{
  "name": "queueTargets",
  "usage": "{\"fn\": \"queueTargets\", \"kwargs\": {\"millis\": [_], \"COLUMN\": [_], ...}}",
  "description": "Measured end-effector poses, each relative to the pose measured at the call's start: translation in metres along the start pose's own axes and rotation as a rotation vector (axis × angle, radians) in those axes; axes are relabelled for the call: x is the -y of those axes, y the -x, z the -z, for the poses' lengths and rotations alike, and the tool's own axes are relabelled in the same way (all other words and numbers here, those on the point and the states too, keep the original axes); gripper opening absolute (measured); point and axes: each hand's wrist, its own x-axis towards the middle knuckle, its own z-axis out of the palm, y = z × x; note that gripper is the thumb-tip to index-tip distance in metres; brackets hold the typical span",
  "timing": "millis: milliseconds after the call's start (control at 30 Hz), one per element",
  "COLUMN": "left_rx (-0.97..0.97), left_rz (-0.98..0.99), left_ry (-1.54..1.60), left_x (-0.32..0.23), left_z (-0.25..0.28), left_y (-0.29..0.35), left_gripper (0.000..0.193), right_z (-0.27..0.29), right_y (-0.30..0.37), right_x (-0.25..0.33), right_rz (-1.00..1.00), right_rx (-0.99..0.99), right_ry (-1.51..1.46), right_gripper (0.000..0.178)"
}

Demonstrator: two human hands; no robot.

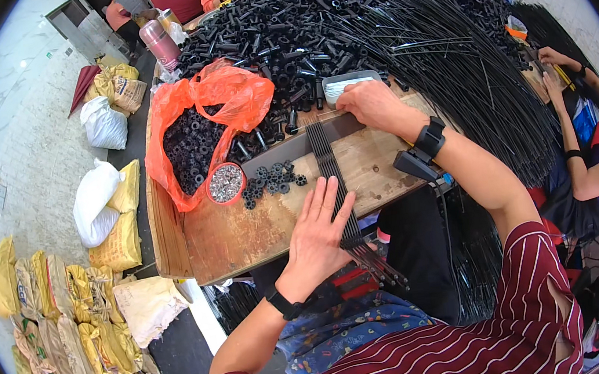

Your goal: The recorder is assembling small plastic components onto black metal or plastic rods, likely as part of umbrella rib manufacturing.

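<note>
My left hand (321, 223) lies with its fingers stretched out on a row of thin black rods (325, 156). The rods lie side by side across the table's front edge, their near ends jutting out over my lap. My right hand (379, 108) is at the near edge of a small clear plastic box (351, 76) holding thin pale pieces. Its fingertips are pressed together; whatever they hold is too small to make out. Small black nuts (273, 179) lie loose left of the rods, beside a red-rimmed tub (226, 183) of small shiny metal parts.
An orange plastic bag (162, 151) of black ring-shaped parts sits at the table's left. Behind spreads a big heap of black tubular parts (260, 33), with long black rods (447, 59) on the right. A grey strip (281, 153) crosses the wooden tabletop (246, 237). Co-workers sit right and behind.
</note>
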Motion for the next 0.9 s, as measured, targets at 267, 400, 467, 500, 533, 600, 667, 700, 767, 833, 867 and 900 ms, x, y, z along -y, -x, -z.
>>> {"fn": "queueTargets", "kwargs": {"millis": [267,400,467,500,533,600,667,700,767,833,867,900], "left_rx": [-0.008,-0.011,-0.016,-0.016,-0.015,-0.011,-0.008,-0.006,-0.006,-0.015,-0.016,-0.023], "left_rz": [-0.007,0.002,0.020,0.000,-0.018,-0.015,-0.016,-0.010,-0.003,-0.010,-0.009,-0.013], "left_ry": [-0.022,-0.002,0.033,0.002,-0.031,-0.031,-0.030,-0.019,-0.012,-0.017,-0.017,-0.017], "left_x": [0.0016,0.0006,0.0000,0.0008,0.0017,0.0023,0.0015,0.0002,-0.0006,-0.0002,0.0004,0.0011], "left_z": [-0.0022,-0.0022,-0.0019,-0.0026,-0.0031,-0.0037,-0.0031,-0.0018,0.0001,-0.0001,-0.0008,-0.0017], "left_y": [0.0009,0.0014,0.0016,0.0019,0.0022,0.0031,0.0023,0.0016,0.0014,0.0012,0.0011,0.0011], "left_gripper": [0.086,0.085,0.084,0.085,0.086,0.086,0.086,0.085,0.085,0.085,0.085,0.086], "right_z": [0.0019,0.0041,0.0044,0.0047,0.0045,0.0034,0.0018,0.0007,0.0001,0.0005,0.0009,0.0016], "right_y": [-0.0006,-0.0002,0.0000,0.0002,0.0002,0.0004,0.0011,0.0014,-0.0006,-0.0019,-0.0025,-0.0028], "right_x": [0.0018,0.0048,0.0054,0.0055,0.0056,0.0056,0.0041,0.0034,0.0054,0.0071,0.0081,0.0091], "right_rz": [0.001,0.000,-0.010,-0.010,-0.011,-0.011,-0.005,-0.006,0.025,0.032,0.039,0.040], "right_rx": [0.018,0.018,0.021,0.022,0.024,0.027,0.021,0.021,0.027,0.023,0.020,0.020], "right_ry": [0.010,0.012,0.026,0.027,0.027,0.026,0.008,0.009,0.014,0.002,-0.009,-0.009], "right_gripper": [0.015,0.016,0.016,0.016,0.016,0.016,0.017,0.017,0.015,0.014,0.013,0.013]}}
